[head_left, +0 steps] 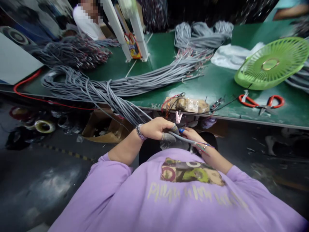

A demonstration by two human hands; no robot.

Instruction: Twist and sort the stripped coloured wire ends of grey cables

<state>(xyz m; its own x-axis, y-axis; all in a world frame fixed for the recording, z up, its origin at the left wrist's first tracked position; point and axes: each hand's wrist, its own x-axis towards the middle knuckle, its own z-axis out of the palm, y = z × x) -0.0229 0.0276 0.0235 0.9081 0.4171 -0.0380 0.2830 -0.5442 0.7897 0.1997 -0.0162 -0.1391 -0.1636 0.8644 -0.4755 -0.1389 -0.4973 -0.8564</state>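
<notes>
My left hand, a watch on its wrist and grey covers on its fingertips, is closed around a grey cable in front of my body. The cable's stripped end, with thin coloured wires fanning out, lies over my right wrist. My right hand is just beside it, fingers pinched together near a small blue piece; what they hold is partly hidden by the cable. From the table edge, a thick bundle of grey cables hangs down towards my left hand.
On the green table lie more cable coils, a green fan, red-handled pliers and a taped block. A pink clip sits at the edge. Below stands a cardboard box. Another person is across the table.
</notes>
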